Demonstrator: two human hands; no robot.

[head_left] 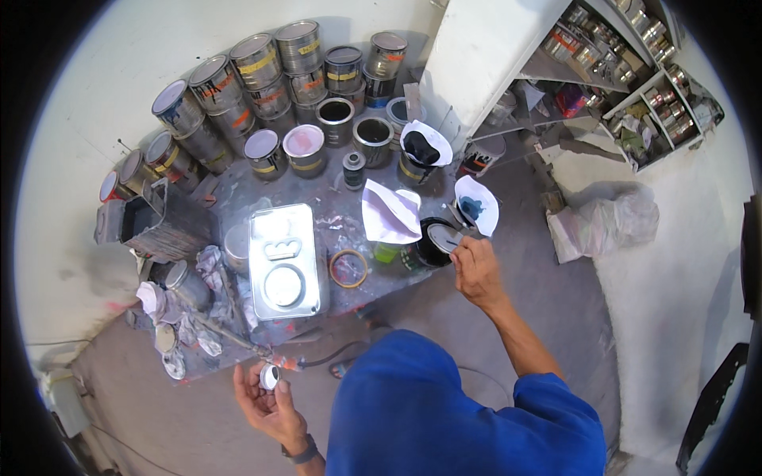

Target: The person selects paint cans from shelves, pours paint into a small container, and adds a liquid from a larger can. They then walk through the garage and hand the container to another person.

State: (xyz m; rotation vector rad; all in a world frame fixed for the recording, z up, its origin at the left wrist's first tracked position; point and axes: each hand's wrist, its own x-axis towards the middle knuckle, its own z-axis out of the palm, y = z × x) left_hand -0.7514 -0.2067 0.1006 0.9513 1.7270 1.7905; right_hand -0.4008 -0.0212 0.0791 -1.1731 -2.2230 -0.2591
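Black can (429,254) stands near green cup (387,254) and paper (391,214).

Paint workshop; stacked cans (255,63), table (337,216) (paint-spattered)

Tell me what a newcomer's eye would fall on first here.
Probably the shiny rectangular metal can on the table left of centre, and the blue shirt filling the lower middle. Behind, stacked paint cans stand along the white wall. Lower left, the left hand holds a small white cap.
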